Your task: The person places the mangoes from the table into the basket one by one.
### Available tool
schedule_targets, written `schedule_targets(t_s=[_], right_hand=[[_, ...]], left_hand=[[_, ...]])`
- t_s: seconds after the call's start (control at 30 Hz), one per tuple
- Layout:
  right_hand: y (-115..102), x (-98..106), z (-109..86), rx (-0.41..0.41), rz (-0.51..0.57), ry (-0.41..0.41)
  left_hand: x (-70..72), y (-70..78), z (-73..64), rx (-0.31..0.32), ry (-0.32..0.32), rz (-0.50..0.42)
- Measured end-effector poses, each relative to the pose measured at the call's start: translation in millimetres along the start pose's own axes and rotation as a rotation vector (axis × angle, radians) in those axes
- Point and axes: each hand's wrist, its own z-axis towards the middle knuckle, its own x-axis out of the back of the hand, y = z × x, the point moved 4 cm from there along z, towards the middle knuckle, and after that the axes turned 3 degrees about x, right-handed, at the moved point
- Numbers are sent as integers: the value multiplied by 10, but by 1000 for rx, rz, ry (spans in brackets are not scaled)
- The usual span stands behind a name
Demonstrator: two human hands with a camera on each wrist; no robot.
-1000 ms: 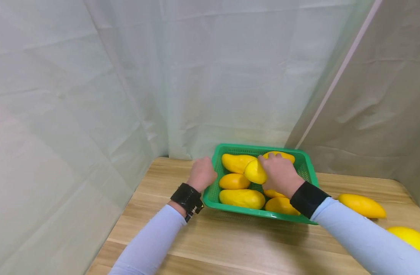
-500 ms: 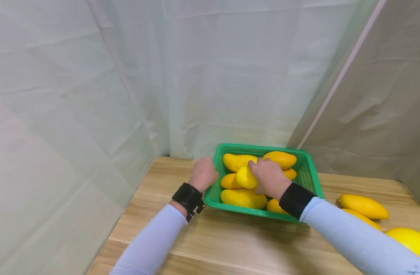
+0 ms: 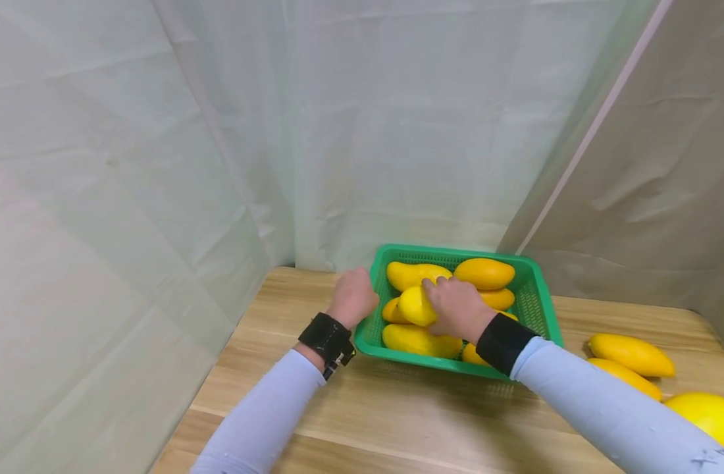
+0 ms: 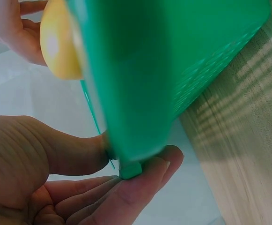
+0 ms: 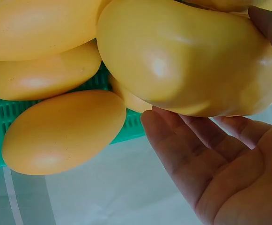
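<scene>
My left hand (image 3: 353, 296) pinches the left rim of a green plastic basket (image 3: 424, 361). In the left wrist view its thumb and fingers (image 4: 126, 192) close on the basket's edge (image 4: 136, 93). My right hand (image 3: 457, 308) holds a smooth yellow mango (image 3: 414, 307) over the basket's left half, on top of other fruit. Seen from the right wrist, the fingers (image 5: 173, 145) lie along one side of that mango (image 5: 164, 51) and the thumb is at the other. Around it in the basket lie several more mangoes, one long one (image 3: 421, 341) along the front.
To the right of the basket, several yellow mangoes (image 3: 631, 354) lie on the wooden table (image 3: 362, 421), partly hidden by the right sleeve (image 3: 611, 401). A pale curtain (image 3: 397, 131) hangs close behind the basket. The table's left edge runs beside the left forearm.
My right hand has carried the mango leftward and slightly down, from the basket's middle toward its left half, uncovering fruit at the right. The left hand stays at the rim.
</scene>
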Motion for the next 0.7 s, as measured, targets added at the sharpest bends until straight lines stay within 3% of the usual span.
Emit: schedule_targets(t_s=[0.3,0.7], right_hand=[[27,-51,-6,-4,42,-11],[75,-90,-117,-35,226,-49]], left_hand=[[31,33,-1,-7,10,25],[29,21,-14,-11,17,16]])
